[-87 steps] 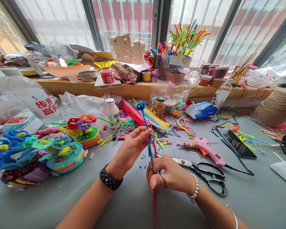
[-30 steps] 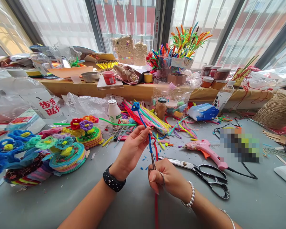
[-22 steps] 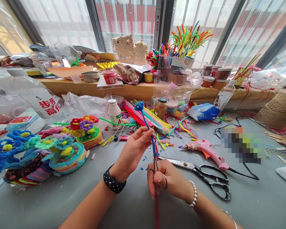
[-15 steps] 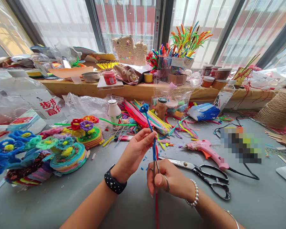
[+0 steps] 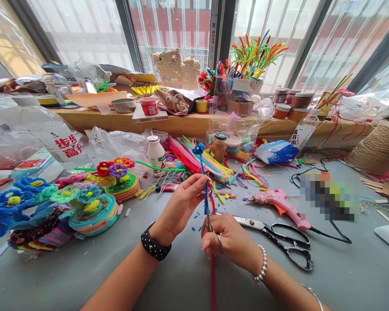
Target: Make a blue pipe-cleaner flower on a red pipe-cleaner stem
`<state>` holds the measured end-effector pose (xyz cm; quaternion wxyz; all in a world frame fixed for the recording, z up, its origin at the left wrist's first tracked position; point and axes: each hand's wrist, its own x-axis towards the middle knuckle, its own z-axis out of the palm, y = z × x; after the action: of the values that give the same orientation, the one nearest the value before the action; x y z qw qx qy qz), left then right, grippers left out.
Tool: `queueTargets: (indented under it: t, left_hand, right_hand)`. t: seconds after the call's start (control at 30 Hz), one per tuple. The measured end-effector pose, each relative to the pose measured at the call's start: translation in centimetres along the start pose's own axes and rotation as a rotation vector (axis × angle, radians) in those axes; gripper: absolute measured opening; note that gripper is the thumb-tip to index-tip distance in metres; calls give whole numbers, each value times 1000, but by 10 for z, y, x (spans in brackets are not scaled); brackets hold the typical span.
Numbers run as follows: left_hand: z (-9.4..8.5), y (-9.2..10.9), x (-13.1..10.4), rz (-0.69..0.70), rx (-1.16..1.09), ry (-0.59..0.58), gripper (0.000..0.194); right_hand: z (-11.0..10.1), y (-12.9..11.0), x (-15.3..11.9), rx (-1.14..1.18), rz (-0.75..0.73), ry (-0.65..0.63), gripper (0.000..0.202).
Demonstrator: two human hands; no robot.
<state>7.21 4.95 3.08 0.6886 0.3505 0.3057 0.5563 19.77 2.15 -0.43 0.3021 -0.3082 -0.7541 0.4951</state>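
Observation:
My left hand (image 5: 189,196) pinches the stem of a blue pipe-cleaner flower (image 5: 199,149), which stands upright above my fingertips. Just below and to the right, my right hand (image 5: 228,237) has its fingers in the handles of small scissors (image 5: 209,220). Their blades point up and meet the lower part of the blue stem. A red strip (image 5: 213,280) runs down past my right hand toward the near edge of the view. Little blue bits (image 5: 196,229) lie on the grey table (image 5: 181,280) beside the stem.
Large black-handled scissors (image 5: 278,239) and a pink glue gun (image 5: 285,205) lie at the right. Colourful flower pieces (image 5: 92,211) fill the left. Behind my hands are a white bottle (image 5: 155,153), a brown jar (image 5: 218,147) and loose pipe cleaners (image 5: 188,157). Twine (image 5: 377,147) stands far right.
The blades of the small scissors have come together around the lower blue stem. My left hand and the flower have shifted slightly; the flower sits a little lower and further right.

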Motion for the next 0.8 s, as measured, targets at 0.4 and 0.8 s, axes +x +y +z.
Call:
queueTargets:
  t: [0.4,0.8]
  left_hand:
    - [-2,-1,1,5,-24,62,4]
    - [-3,-2,3,31,-118,79,8]
  right_hand:
    - [-1,-2,-1,36,-24,-87,69]
    - [-1,-2,1,-2,29,31,62]
